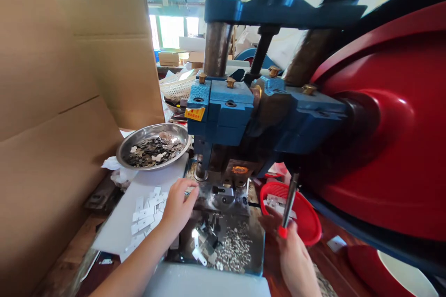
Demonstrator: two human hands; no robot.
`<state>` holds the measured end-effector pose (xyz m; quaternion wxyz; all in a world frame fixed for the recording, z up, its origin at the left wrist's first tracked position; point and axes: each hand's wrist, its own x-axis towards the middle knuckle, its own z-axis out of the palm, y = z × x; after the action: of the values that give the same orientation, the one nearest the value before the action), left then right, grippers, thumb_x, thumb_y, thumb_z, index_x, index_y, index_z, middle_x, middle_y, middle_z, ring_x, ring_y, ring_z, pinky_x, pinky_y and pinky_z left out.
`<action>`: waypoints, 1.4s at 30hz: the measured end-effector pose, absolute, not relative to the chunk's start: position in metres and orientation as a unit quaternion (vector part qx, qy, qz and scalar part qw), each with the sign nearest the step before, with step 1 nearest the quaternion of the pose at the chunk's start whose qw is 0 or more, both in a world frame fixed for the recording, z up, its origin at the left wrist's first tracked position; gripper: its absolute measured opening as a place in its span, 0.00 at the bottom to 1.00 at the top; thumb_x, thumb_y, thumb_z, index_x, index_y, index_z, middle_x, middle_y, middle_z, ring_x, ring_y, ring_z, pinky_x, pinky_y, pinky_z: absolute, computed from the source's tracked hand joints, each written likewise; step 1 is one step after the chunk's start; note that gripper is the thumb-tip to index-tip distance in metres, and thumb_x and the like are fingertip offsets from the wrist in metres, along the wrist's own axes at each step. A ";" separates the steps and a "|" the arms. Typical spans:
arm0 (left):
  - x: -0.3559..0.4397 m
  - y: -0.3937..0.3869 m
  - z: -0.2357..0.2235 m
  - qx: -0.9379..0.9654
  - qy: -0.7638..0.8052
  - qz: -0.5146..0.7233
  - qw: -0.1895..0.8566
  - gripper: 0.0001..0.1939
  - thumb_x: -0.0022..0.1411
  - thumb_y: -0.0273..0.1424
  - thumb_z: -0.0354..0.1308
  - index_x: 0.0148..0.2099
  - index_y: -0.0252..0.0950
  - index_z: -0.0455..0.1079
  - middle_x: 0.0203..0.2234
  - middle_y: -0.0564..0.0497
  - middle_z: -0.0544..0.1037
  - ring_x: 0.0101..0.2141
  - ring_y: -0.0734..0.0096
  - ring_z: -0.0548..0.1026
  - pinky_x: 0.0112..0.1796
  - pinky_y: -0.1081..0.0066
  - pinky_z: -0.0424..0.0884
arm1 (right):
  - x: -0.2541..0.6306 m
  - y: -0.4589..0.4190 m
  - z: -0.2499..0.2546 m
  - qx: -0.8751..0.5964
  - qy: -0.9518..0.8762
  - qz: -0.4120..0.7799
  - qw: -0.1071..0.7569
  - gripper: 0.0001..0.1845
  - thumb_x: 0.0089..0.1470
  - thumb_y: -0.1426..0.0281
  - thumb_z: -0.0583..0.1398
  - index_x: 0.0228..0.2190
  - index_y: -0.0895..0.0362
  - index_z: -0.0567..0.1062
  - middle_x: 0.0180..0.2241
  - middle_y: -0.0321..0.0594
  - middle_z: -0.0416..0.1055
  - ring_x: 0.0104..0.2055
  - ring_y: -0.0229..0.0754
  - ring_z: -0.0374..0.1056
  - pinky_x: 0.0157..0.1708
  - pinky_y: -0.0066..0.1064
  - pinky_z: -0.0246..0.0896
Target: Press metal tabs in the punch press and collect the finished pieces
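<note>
My left hand [179,205] is at the left side of the steel die [223,199] under the blue press [223,111]. Its thumb and index finger are pinched together. What lies between them, if anything, is too small to tell. My right hand [296,257] is closed around the red-ended handle of a metal rod [290,202], which slants up toward the press's underside. A small flat metal piece [225,191] lies in the die. In front of it, the bed plate [256,260] carries loose flat pieces [211,236] and many tiny metal bits [235,248].
White flat strips [142,218] are piled left of my left forearm. Behind them is a steel bowl [125,160] of small metal parts. A red basket [311,227] with white pieces stands at right, below the large red flywheel [393,130]. Cardboard [114,60] walls the left.
</note>
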<state>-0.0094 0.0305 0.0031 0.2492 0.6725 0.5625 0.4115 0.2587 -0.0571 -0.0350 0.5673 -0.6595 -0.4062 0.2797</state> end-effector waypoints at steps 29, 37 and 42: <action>-0.077 0.014 -0.018 0.784 0.579 0.136 0.178 0.17 0.50 0.34 0.62 0.44 0.41 0.71 0.59 0.45 0.63 0.59 0.48 0.57 0.56 0.51 0.54 | 0.254 0.002 -0.016 -0.699 -0.419 0.220 0.536 0.22 0.44 0.49 0.59 0.27 0.57 0.71 0.23 0.37 0.70 0.25 0.40 0.65 0.25 0.30 0.58; -0.080 0.017 -0.024 0.796 0.568 0.121 0.172 0.08 0.56 0.34 0.58 0.38 0.40 0.72 0.57 0.45 0.64 0.59 0.51 0.58 0.55 0.52 0.57 | 0.257 -0.049 -0.030 -0.710 -0.564 0.165 0.388 0.16 0.51 0.57 0.56 0.34 0.55 0.74 0.34 0.43 0.74 0.37 0.47 0.69 0.39 0.38 0.64; -0.087 0.004 -0.016 0.809 0.552 0.099 0.173 0.19 0.52 0.39 0.61 0.47 0.45 0.71 0.62 0.47 0.58 0.61 0.48 0.52 0.57 0.49 0.52 | 0.231 -0.040 -0.031 -0.590 -0.767 0.115 0.224 0.12 0.56 0.69 0.53 0.30 0.50 0.77 0.32 0.38 0.73 0.35 0.44 0.68 0.38 0.37 0.63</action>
<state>-0.0873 0.0036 -0.0163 0.1730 0.8094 0.5523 0.0989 0.2310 -0.0396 -0.0307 0.2241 -0.5897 -0.7674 0.1146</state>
